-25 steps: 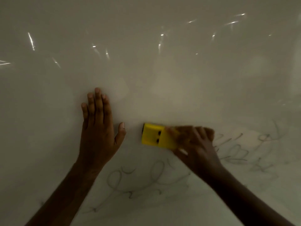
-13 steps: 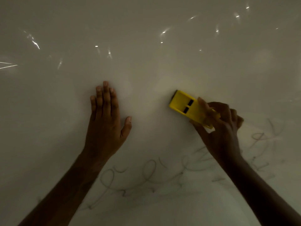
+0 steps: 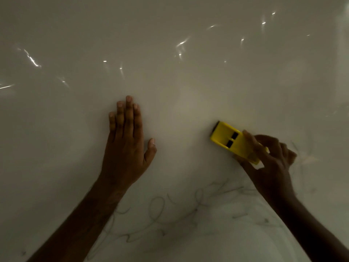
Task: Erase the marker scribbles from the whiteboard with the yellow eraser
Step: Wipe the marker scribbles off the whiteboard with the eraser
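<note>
1. The right hand (image 3: 272,163) has its fingers (image 3: 251,142) and thumb curled round the yellow eraser (image 3: 234,141), holding it by the near end while the far end points up and to the left across the whiteboard (image 3: 170,72).
2. The eraser sits over a bare patch of board, above the marker scribbles (image 3: 160,214), which loop across the lower part of the view between the two forearms and on under the right wrist.
3. The left hand (image 3: 126,148) lies flat on the board with its fingers straight and close together, thumb out to the side; it holds nothing and looks to be bracing.
4. Risk: the grip is at one end only, so the eraser could tilt and drag on an edge, which would leave streaks instead of a clean swath.
5. Risk: the right forearm hangs over the remaining lines; if it brushes them on the way down, it could smear ink across the board and onto the skin.
6. Risk: the light is dim and glare spots dot the upper board, so faint grey traces could easily be missed.
</note>
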Demonstrator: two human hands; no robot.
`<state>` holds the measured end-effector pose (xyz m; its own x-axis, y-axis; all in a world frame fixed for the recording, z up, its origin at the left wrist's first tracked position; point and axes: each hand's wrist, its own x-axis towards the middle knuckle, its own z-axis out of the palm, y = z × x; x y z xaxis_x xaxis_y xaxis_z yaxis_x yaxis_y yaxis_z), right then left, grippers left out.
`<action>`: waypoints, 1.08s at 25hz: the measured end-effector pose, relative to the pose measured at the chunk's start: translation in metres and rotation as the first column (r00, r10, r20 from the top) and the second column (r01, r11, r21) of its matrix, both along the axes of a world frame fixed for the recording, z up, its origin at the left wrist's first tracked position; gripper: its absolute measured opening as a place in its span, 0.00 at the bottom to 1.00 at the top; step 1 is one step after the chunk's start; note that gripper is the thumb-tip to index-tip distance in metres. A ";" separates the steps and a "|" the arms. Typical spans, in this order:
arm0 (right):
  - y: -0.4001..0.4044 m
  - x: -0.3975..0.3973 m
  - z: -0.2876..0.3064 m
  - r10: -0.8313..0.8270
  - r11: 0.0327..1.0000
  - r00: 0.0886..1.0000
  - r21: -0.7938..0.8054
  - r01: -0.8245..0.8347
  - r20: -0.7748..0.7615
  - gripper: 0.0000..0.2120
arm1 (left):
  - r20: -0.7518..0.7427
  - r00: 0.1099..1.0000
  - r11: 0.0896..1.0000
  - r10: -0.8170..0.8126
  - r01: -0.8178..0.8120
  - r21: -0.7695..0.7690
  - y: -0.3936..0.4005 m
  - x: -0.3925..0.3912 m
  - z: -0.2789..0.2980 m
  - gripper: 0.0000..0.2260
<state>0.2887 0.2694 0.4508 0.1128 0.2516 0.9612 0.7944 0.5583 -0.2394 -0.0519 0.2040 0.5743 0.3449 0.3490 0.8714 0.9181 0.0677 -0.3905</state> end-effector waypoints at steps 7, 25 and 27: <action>-0.007 -0.032 -0.039 0.062 0.996 0.953 0.043 -0.078 0.297 0.31 | -0.070 0.997 0.999 -0.042 0.041 -0.011 0.016 0.039 0.005 0.39; 0.008 0.064 -0.078 -0.008 0.998 0.999 -0.067 0.011 0.054 0.27 | -0.118 0.990 0.996 -0.073 0.067 -0.050 0.025 0.075 -0.015 0.39; 0.021 0.096 -0.066 -0.046 0.994 0.996 -0.101 0.038 -0.073 0.30 | -0.117 0.991 0.996 -0.071 0.064 -0.056 0.025 0.076 -0.016 0.39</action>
<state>0.3842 0.2905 0.3844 0.1963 0.3391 0.9200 0.7943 0.4952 -0.3520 0.0243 0.2287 0.5579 0.4695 0.3655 0.8037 0.8666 -0.0164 -0.4988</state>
